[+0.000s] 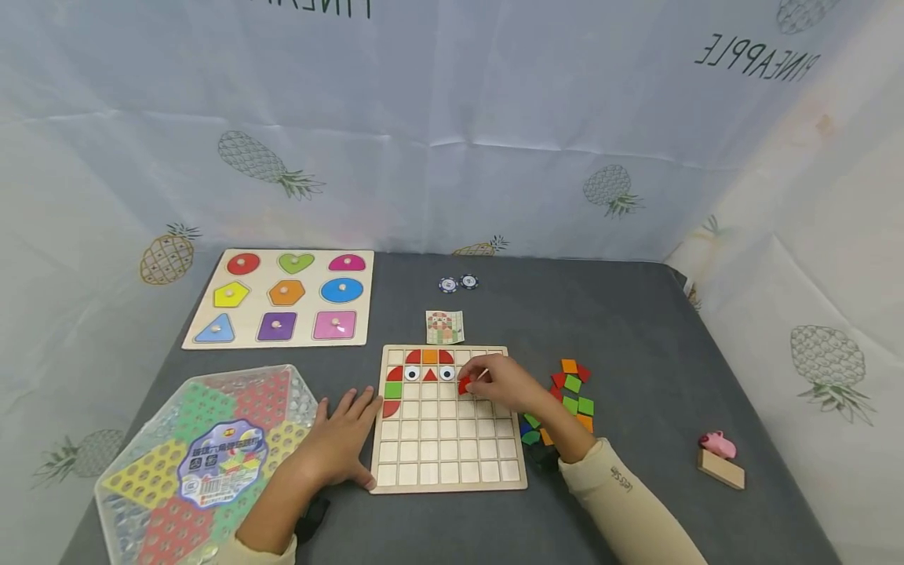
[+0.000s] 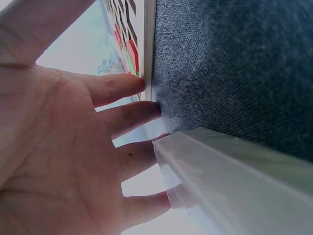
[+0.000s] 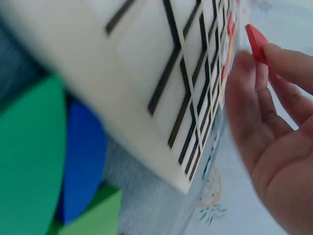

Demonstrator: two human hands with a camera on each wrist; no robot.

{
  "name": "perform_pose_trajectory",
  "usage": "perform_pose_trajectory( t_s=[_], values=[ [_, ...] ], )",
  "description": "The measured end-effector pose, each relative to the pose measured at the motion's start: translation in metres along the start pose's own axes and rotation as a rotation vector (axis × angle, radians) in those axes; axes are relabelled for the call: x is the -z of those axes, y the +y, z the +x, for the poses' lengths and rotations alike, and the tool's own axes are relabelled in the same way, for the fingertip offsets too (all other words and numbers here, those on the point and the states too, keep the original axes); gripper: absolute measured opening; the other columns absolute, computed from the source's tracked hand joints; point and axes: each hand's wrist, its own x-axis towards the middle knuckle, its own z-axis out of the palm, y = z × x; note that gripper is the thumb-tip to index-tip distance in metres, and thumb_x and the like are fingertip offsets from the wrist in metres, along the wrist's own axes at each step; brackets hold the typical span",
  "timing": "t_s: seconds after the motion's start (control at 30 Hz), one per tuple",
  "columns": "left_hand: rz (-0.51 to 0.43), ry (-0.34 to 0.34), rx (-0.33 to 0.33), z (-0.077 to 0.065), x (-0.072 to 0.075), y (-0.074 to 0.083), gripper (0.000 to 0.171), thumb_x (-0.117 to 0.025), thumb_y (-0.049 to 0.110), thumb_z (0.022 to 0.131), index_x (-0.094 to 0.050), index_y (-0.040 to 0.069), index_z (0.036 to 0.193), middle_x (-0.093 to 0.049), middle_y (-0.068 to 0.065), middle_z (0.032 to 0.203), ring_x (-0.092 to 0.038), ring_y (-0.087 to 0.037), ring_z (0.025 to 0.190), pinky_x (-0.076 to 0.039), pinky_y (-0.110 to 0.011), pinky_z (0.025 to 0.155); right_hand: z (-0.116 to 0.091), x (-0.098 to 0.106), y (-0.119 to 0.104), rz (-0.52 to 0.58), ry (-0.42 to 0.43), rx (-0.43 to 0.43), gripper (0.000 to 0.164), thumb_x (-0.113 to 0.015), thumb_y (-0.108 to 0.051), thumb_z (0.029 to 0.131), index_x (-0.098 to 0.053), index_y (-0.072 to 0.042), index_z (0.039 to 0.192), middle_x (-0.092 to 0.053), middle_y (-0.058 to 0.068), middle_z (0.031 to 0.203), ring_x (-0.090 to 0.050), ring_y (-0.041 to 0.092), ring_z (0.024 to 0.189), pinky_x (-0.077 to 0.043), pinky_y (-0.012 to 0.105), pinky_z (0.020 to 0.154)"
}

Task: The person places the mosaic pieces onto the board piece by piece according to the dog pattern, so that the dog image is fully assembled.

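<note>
A wooden grid board (image 1: 448,493) lies in the middle of the table, with red, orange and green tiles and two eye tiles set in its upper left cells. My right hand (image 1: 503,383) is over the board's upper right part and pinches a red rounded tile (image 3: 256,44) between thumb and fingers. At the board's left edge rests my left hand (image 1: 344,439), its fingers spread; in the left wrist view the fingertips (image 2: 133,84) touch the board's side. A small pattern card (image 1: 444,327) lies just behind the board.
Loose coloured tiles (image 1: 585,406) lie right of the board. A hexagonal plastic-covered game box (image 1: 155,479) and a shape puzzle (image 1: 254,323) are at left. Two poker chips (image 1: 448,285) lie behind the card. A pink pig figure (image 1: 718,444) and a wooden block (image 1: 720,469) sit far right.
</note>
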Motion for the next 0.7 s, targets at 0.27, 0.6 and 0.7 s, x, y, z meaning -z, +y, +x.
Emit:
perform_pose_trajectory(
  t_s=[0.27,0.6,0.7],
  values=[
    [-0.007,-0.01,0.001,-0.001,0.003,0.002,0.115,-0.088,0.04,0.046,-0.031,0.006,0.14,-0.025,-0.015,0.146,-0.017,-0.038,0.134,-0.006,-0.066,0.1,0.006,-0.018,-0.007,-0.153,0.11,0.004,0.008,-0.064,-0.013,0.082,-0.063,-0.015,0.09,-0.057,-0.007,0.071,-0.05,0.007,0.061,-0.043,0.022,0.057],
    [-0.004,-0.007,0.002,-0.001,0.004,0.001,0.115,-0.087,0.039,0.046,-0.031,0.005,0.14,-0.026,-0.016,0.146,-0.018,-0.039,0.134,-0.007,-0.067,0.1,0.013,-0.029,-0.016,-0.2,0.187,-0.026,0.005,-0.067,-0.013,0.079,-0.064,-0.015,0.082,-0.059,-0.008,0.074,-0.051,0.006,0.065,-0.044,0.02,0.058],
    [-0.01,-0.015,0.001,-0.001,0.003,0.001,0.115,-0.087,0.04,0.046,-0.031,0.005,0.14,-0.026,-0.016,0.146,-0.018,-0.039,0.134,-0.007,-0.067,0.099,0.015,-0.032,-0.018,-0.214,0.209,-0.038,0.006,-0.068,-0.012,0.078,-0.062,-0.014,0.079,-0.056,-0.007,0.069,-0.049,0.006,0.061,-0.042,0.02,0.054]
  ],
)
